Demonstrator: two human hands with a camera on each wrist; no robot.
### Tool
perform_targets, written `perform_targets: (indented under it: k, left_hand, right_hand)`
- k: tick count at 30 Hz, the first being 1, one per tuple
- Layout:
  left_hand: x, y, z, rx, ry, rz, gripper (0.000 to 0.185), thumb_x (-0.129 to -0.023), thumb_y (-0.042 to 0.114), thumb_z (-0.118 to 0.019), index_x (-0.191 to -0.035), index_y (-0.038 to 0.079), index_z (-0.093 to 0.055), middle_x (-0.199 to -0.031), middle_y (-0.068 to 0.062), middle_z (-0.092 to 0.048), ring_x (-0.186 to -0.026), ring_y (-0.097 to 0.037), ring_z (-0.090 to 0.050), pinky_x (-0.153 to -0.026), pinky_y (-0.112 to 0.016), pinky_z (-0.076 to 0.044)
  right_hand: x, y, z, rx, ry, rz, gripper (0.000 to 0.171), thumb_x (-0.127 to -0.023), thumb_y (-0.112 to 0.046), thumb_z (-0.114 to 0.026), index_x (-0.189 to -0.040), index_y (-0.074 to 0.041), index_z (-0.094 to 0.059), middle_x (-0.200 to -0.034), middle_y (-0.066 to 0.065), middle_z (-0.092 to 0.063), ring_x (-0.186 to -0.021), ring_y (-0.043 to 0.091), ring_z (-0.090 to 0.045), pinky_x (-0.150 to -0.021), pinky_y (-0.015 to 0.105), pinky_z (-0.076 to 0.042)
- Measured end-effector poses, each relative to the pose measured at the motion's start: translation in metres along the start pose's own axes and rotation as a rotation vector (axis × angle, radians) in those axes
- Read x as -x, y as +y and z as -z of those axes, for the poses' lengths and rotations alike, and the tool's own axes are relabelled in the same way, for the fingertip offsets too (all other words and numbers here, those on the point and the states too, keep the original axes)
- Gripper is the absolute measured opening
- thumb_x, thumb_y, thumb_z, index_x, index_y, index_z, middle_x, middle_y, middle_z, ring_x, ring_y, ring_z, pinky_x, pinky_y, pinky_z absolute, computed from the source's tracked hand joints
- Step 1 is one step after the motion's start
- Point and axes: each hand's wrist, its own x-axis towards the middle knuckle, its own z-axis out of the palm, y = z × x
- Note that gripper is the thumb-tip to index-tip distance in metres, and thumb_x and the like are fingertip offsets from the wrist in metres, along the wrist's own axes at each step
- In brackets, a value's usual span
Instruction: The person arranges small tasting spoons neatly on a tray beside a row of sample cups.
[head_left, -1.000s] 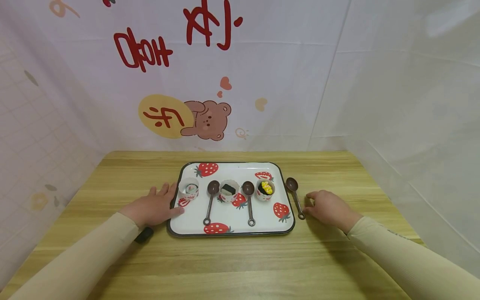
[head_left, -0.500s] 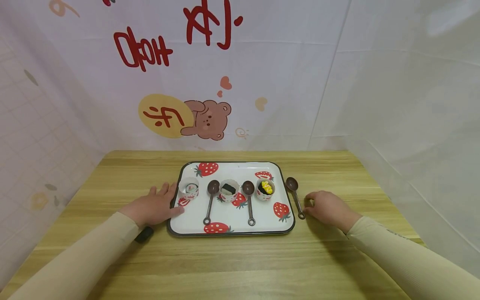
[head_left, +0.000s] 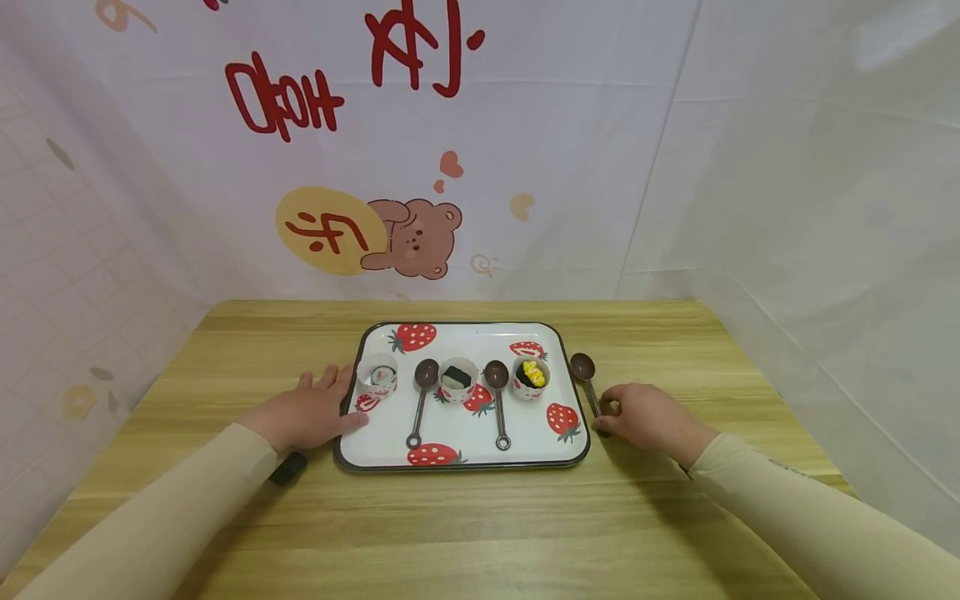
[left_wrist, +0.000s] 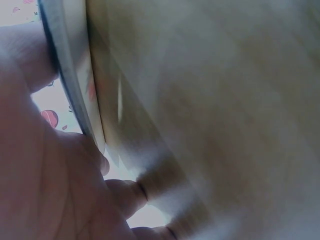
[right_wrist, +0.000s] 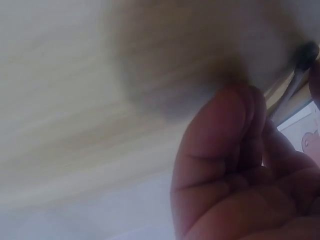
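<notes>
My left hand (head_left: pixel 311 410) lies at the left edge of a white strawberry-print tray (head_left: pixel 461 431). Its thumb reaches over the dark rim while the straight fingers spread outside it. Right of the tray, a brown measuring spoon (head_left: pixel 582 367) lies on the table. My right hand (head_left: pixel 648 417) is at that spoon's handle (right_wrist: pixel 290 90), thumb and bent fingers on either side; a gap shows between the fingers and the handle in the right wrist view. The handle's end is partly hidden by the thumb in the head view. Two similar spoons (head_left: pixel 427 372) lie on the tray.
Three paper cups stand in a row on the tray: the left cup (head_left: pixel 377 391) holds a sushi roll piece, the middle cup (head_left: pixel 457 397) a black-banded white piece, the right cup (head_left: pixel 529 393) a yellow-topped piece. A printed white cloth (head_left: pixel 570 167) hangs behind the wooden table (head_left: pixel 480 533).
My right hand has moved slightly left, bringing its thumb and fingers around the lower handle of the right spoon. The left hand, tray and cups stay where they were.
</notes>
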Motion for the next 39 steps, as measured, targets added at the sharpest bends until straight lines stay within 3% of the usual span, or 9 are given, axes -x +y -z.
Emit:
perform_targets:
  k: [25,31,39]
  left_hand:
    - [0.0007,0.0007,0.0016,0.007,-0.008,0.012,0.106,-0.099,0.070,-0.054,-0.166,-0.003,-0.017,-0.169,-0.037,-0.016,-0.149,-0.071,-0.013,-0.113,-0.078,-0.033]
    - [0.0007,0.0011,0.0018,0.006,-0.015,0.016,0.106,-0.099,0.071,-0.053,-0.166,-0.003,-0.017,-0.170,-0.037,-0.015,-0.150,-0.070,-0.012,-0.112,-0.078,-0.033]
    - [0.0001,0.0013,0.0019,0.007,-0.017,0.025,0.108,-0.098,0.071,-0.054,-0.166,-0.003,-0.017,-0.170,-0.037,-0.015,-0.150,-0.070,-0.013,-0.112,-0.078,-0.033]
  right_hand:
    - [-0.0002,-0.0063,-0.0016,0.004,0.034,-0.005,0.023,-0.092,-0.018,-0.079,-0.107,-0.001,-0.077,-0.096,0.010,-0.078,-0.081,0.021,-0.064,-0.087,0.050,-0.057]
    - [-0.0005,-0.0058,-0.0018,-0.038,0.049,-0.022,0.020,-0.093,-0.016,-0.079,-0.106,-0.001,-0.076,-0.088,0.007,-0.075,-0.075,0.017,-0.062,-0.075,0.041,-0.055]
    - [-0.0035,-0.0040,-0.0038,-0.155,0.086,-0.082,0.019,-0.096,-0.016,-0.075,-0.109,-0.002,-0.073,-0.071,-0.002,-0.069,-0.061,0.011,-0.057,-0.057,0.029,-0.044]
